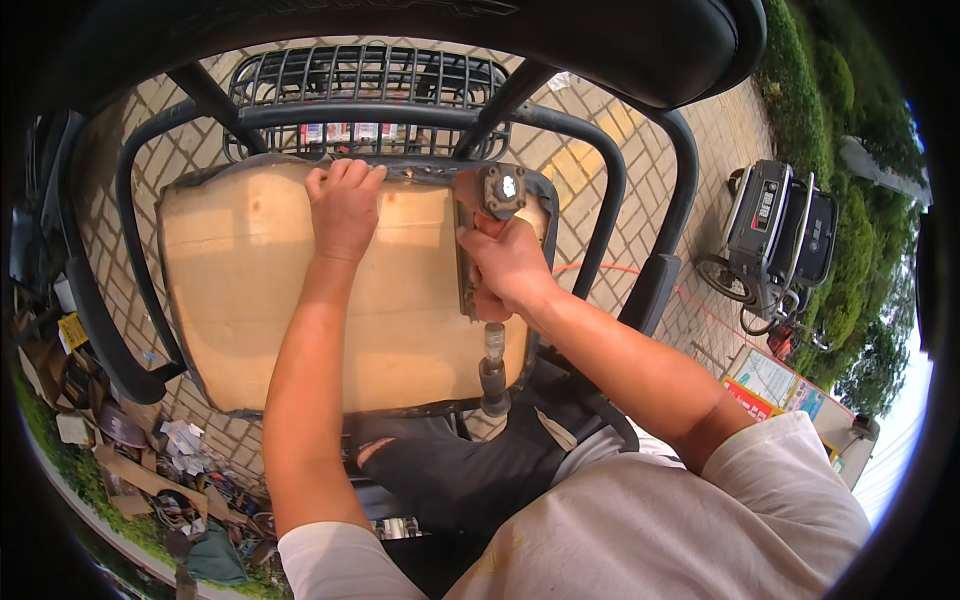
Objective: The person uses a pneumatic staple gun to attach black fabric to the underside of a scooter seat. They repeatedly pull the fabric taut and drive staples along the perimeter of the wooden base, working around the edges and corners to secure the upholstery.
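A tan seat board (255,290) with rounded corners lies underside up in front of me, its edge wrapped in black covering (235,172). At the board's far edge my left hand (345,205) has its fingers curled over the folded covering, pressing it down. My right hand (508,262) is closed round the handle of a pneumatic staple gun (500,190), right of the board's middle. The gun's head rests over the far edge near the right corner; its nose is hidden. From the near end of its handle an air hose fitting (494,375) points toward me.
A black tubular chair frame (612,190) surrounds the board, with a black wire basket (365,75) beyond it. A heap of scrap and cardboard (140,470) lies at left. A dark three-wheeled cart (775,235) stands on the brick paving at right. An orange hose (600,267) crosses the paving.
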The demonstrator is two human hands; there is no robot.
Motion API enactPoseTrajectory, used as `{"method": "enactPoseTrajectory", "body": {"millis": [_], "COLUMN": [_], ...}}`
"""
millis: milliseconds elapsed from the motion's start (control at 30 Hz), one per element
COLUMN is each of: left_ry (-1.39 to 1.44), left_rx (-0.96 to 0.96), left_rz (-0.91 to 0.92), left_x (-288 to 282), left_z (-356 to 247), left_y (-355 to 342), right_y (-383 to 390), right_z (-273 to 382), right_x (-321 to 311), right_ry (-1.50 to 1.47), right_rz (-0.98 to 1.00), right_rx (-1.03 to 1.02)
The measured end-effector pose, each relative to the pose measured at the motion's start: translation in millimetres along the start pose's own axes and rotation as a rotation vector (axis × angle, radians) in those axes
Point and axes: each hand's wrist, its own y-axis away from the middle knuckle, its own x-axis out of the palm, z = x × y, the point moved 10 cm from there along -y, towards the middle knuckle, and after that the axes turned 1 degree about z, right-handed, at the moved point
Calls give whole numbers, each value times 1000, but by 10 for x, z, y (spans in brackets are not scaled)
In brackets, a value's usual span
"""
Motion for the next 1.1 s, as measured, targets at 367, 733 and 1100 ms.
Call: {"method": "enactPoseTrajectory", "body": {"millis": [367, 733, 1100], "left_ry": [-22, 18, 58], "left_rx": [-36, -104, -119], "left_rz": [-80, -116, -94], "left_x": [-64, -61, -40], "left_z": [-35, 7, 9], "left_y": [429, 518, 527], "right_y": [-241, -175, -213], "right_z": [384, 409, 377], "right_x": [630, 741, 776], "right_ry": [80, 106, 49], "right_rz": [65, -62, -120], "right_rx": [-210, -221, -235]}}
